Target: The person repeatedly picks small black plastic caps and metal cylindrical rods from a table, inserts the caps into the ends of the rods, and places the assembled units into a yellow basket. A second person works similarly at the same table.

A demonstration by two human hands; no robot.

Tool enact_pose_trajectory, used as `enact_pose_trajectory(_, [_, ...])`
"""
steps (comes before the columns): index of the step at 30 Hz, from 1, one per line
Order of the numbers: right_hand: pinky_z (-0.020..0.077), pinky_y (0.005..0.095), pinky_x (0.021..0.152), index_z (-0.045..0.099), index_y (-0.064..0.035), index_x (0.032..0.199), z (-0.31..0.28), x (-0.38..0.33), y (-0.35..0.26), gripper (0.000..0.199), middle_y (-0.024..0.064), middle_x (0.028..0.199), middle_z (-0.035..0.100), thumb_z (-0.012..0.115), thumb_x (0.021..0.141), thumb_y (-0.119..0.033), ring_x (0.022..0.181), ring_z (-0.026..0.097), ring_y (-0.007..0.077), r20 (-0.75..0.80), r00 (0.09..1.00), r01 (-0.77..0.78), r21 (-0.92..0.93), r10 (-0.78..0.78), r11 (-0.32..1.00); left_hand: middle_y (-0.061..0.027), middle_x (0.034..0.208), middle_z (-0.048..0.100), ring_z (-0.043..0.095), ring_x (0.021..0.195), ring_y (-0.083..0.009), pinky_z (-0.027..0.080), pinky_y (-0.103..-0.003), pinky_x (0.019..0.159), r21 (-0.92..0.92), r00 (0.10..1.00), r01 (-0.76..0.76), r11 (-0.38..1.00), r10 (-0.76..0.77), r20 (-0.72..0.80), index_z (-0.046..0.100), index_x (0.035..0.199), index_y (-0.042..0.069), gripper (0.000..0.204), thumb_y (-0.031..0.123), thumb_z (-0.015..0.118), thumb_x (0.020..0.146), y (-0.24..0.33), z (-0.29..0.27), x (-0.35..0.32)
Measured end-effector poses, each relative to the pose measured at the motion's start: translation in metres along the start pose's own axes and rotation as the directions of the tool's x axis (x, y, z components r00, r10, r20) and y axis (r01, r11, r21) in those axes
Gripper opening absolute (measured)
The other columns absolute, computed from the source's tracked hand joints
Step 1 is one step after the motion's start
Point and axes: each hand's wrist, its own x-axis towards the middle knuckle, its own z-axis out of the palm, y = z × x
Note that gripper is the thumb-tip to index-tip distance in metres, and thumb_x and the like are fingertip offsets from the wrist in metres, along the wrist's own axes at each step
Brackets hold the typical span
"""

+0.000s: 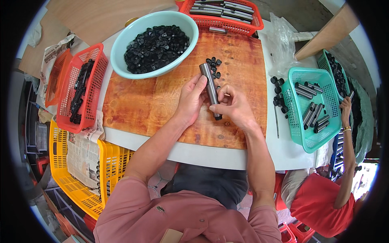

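Note:
A shiny metal tube (209,85) with a black plug at its lower end slants over the wooden board (142,109). My left hand (192,97) is closed round its upper part, thumb along the side. Near the lower end, my right hand (234,106) pinches the tube between thumb and bent fingers; whether a small part is also in those fingers is hidden. Just behind the tube, several small black caps (214,62) lie loose on the board. A pale blue basin (117,52) heaped with black caps (156,48) stands at the far left of the board.
A red basket (259,24) of metal tubes stands at the back. Red baskets (103,60) with black parts are at the left, above a yellow crate (77,194). On the right, a green basket (298,139) holds capped tubes; beyond it a co-worker in red (324,202) reaches forward.

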Motion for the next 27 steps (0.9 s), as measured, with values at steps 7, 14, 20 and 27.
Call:
enact_pose_trajectory(7, [0.0567,0.0289,0.076,0.065,-0.0020,0.099,-0.010,-0.001,-0.012,0.009,0.0044,0.093,0.070,0.073,0.094,-0.002,0.088,0.069,0.0111,-0.029,0.998,-0.063,-0.067,0.061,0.996,-0.0063,0.102,0.065,0.065,0.089,-0.0180,0.055,-0.035,0.079,-0.192,0.989,0.120,0.974,-0.101,0.107,0.056,0.141,0.006,0.045,0.039,0.055,0.110,-0.005,-0.017,0.003])
enact_pose_trajectory(14, [0.0532,0.0251,0.067,0.068,0.0007,0.109,-0.009,0.003,0.002,0.019,0.0040,0.092,0.070,0.076,0.092,0.000,0.079,0.065,0.0085,-0.216,0.954,0.195,-0.074,-0.207,0.978,-0.0076,0.099,0.072,0.070,0.077,-0.0178,0.058,-0.032,0.067,-0.160,0.950,0.277,0.948,-0.244,0.196,0.059,0.137,0.008,0.036,0.027,0.063,0.107,-0.009,-0.006,-0.001])
enact_pose_trajectory(20, [0.0539,0.0252,0.068,0.076,-0.0039,0.113,-0.012,0.000,-0.003,0.026,0.0033,0.096,0.064,0.077,0.088,0.003,0.079,0.065,0.0096,-0.074,0.895,0.364,-0.446,-0.439,0.818,-0.0067,0.105,0.071,0.069,0.073,-0.0149,0.058,-0.027,0.064,0.036,0.966,0.220,0.975,-0.222,0.134,0.060,0.139,0.006,0.039,0.025,0.067,0.106,-0.010,-0.007,-0.002])
enact_pose_trajectory(27, [0.0552,0.0269,0.066,0.075,-0.0015,0.109,-0.005,-0.002,-0.006,0.020,0.0054,0.096,0.064,0.077,0.089,0.003,0.077,0.065,0.0109,-0.136,0.913,0.292,-0.442,-0.385,0.848,-0.0046,0.100,0.069,0.068,0.075,-0.0139,0.057,-0.027,0.067,0.027,0.964,0.204,0.979,-0.206,0.166,0.058,0.141,0.005,0.038,0.027,0.059,0.110,-0.010,-0.005,-0.003])
